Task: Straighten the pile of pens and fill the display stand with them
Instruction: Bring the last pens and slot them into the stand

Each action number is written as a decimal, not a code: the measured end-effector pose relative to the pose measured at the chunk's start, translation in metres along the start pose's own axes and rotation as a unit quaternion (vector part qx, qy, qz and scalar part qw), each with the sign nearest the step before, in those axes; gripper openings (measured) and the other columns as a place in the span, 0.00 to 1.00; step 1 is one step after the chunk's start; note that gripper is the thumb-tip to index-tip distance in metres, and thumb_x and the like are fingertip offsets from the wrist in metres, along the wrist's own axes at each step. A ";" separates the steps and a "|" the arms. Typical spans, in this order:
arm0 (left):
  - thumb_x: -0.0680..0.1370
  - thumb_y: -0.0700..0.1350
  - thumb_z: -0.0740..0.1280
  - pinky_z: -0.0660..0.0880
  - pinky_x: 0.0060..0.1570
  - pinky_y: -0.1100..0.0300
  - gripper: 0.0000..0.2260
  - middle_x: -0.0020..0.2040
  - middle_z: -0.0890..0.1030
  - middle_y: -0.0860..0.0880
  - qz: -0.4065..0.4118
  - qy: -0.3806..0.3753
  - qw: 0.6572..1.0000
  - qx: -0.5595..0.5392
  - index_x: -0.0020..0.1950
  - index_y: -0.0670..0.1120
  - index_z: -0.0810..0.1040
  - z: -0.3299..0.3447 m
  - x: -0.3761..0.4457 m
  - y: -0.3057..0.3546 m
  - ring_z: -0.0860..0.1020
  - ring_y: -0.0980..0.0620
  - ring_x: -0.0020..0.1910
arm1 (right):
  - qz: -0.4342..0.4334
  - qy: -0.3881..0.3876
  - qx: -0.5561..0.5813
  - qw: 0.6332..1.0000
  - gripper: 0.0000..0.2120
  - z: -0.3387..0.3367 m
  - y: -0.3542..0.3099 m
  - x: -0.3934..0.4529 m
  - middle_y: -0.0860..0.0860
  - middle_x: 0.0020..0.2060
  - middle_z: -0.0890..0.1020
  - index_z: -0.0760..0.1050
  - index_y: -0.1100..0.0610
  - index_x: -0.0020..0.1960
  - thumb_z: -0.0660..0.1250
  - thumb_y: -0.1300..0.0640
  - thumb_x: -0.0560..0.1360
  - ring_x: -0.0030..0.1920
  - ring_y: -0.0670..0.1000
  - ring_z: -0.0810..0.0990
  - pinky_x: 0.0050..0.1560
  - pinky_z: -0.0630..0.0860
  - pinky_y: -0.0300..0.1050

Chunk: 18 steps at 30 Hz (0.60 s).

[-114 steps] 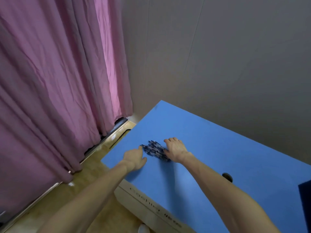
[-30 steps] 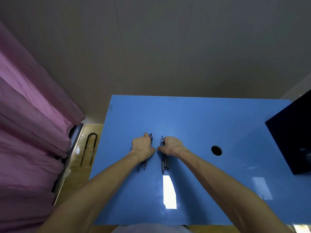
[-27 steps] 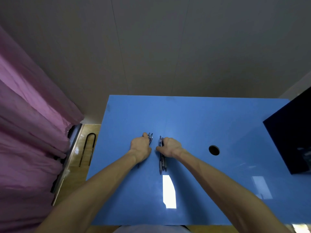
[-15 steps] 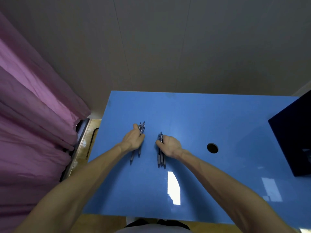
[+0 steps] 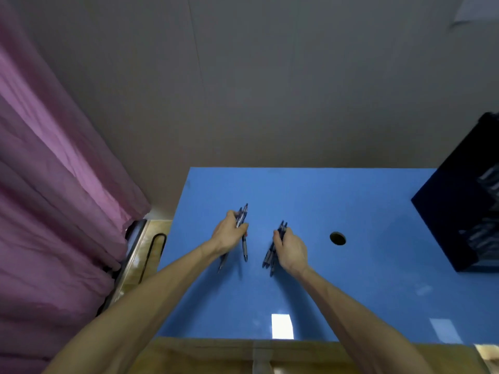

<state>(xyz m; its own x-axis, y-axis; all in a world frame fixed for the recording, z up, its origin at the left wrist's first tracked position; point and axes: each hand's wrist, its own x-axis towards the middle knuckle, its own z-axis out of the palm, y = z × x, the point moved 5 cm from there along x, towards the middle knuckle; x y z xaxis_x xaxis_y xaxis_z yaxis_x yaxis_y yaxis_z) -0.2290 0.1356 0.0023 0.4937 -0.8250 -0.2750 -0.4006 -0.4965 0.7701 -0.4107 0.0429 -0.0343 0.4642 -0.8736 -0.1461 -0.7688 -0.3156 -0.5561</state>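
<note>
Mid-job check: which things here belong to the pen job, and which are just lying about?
Part of the job:
- pens in the left hand: left bunch
- pens in the right hand: right bunch
- display stand at the table's right edge

Just lying about:
- cable hole in the blue table
- pink curtain
- black loop on the floor

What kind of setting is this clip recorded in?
Probably a plain indoor room set up as a workstation: a blue desk with a cable hole, a pink curtain, and a dark display stand.

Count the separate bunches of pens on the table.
2: one bunch gripped in the left hand, the other bunch in the right hand. Individual pens overlap, so they can't be counted.
</note>
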 end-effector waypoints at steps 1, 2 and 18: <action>0.82 0.51 0.66 0.74 0.44 0.52 0.10 0.45 0.84 0.49 0.007 -0.001 1.000 -0.008 0.58 0.48 0.70 -0.001 -0.006 0.002 0.77 0.50 0.40 | 0.011 0.021 0.016 1.000 0.18 -0.004 0.001 -0.013 0.50 0.35 0.77 0.68 0.56 0.48 0.53 0.44 0.85 0.37 0.55 0.78 0.40 0.75 0.52; 0.81 0.52 0.68 0.75 0.44 0.52 0.10 0.45 0.84 0.47 0.013 -0.006 1.000 -0.015 0.55 0.48 0.71 -0.001 -0.010 0.004 0.77 0.50 0.39 | 0.017 0.038 0.028 0.999 0.18 -0.008 0.002 -0.025 0.50 0.34 0.77 0.68 0.57 0.48 0.53 0.44 0.85 0.36 0.54 0.78 0.39 0.75 0.52; 0.74 0.49 0.79 0.73 0.37 0.56 0.14 0.39 0.87 0.50 0.182 -0.040 0.977 -0.106 0.52 0.46 0.79 0.078 -0.062 0.212 0.74 0.61 0.26 | 0.079 0.215 0.118 0.966 0.17 -0.203 0.091 -0.111 0.48 0.34 0.76 0.69 0.56 0.46 0.56 0.45 0.85 0.36 0.53 0.77 0.38 0.68 0.50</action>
<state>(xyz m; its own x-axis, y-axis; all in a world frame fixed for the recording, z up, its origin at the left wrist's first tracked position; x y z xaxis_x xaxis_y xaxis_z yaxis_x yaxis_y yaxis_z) -0.4050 0.0599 0.1375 0.2828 -0.9592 0.0006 -0.3652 -0.1071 0.9248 -0.6215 0.0359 0.0976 0.0850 -0.9931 0.0810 -0.6694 -0.1171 -0.7336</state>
